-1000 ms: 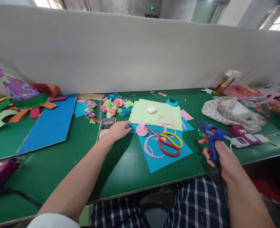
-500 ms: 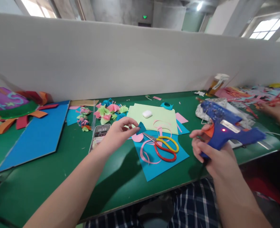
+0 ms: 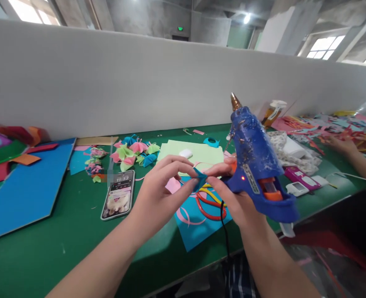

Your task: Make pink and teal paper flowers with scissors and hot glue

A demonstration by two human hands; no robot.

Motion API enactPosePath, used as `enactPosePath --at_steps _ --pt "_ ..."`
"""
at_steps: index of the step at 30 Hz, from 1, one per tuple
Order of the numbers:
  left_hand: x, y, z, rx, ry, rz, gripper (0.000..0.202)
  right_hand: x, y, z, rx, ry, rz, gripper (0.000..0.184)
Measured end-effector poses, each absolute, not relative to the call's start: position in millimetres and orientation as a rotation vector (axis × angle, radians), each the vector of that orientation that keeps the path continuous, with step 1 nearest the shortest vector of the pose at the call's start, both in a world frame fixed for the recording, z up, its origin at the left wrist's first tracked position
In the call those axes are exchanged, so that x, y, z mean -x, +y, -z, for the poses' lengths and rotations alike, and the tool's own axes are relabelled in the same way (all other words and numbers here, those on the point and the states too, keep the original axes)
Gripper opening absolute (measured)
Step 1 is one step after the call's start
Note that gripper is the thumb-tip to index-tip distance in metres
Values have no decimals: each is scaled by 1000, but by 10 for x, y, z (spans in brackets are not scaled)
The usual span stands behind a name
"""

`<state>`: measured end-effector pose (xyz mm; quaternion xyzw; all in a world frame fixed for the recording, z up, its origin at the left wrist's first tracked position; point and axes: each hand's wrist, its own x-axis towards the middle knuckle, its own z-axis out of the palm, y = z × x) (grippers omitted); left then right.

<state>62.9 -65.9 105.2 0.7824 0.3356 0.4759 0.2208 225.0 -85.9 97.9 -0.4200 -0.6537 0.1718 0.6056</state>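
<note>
One small piece of blue paper (image 3: 199,179) is just right of the frame's centre, pinched between the thumb and fingers of your left hand (image 3: 166,190). Your right hand (image 3: 232,192) brings its thumb and forefinger to the paper's right edge while the same hand grips a blue glue gun (image 3: 257,161), nozzle pointing up, its red light lit. Below your fingers, scissors (image 3: 210,216) with red and yellow handles lie partly hidden on a blue sheet (image 3: 189,236). Behind them, near the centre, a white case (image 3: 185,153) rests on pale green paper (image 3: 206,154). Left of your left hand lies a phone (image 3: 119,196), with folded paper flowers (image 3: 135,153) above it in the frame. Another person's hand (image 3: 341,145) is at the right side of the frame.
</note>
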Motion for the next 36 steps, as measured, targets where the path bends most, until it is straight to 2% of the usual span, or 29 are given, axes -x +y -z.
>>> enactPosePath --at_steps 10,23,36 --pt "-645 -618 -978 -2358 986 -1375 7 -2323 -809 -924 1058 -1652 -376 6" --pt "-633 -618 -993 -2483 807 -1444 11 -2254 -832 -966 1019 -1517 -467 10" --pt "-632 -630 -1017 -2543 874 -1411 10 -2234 -823 -939 1021 -1444 -533 10"
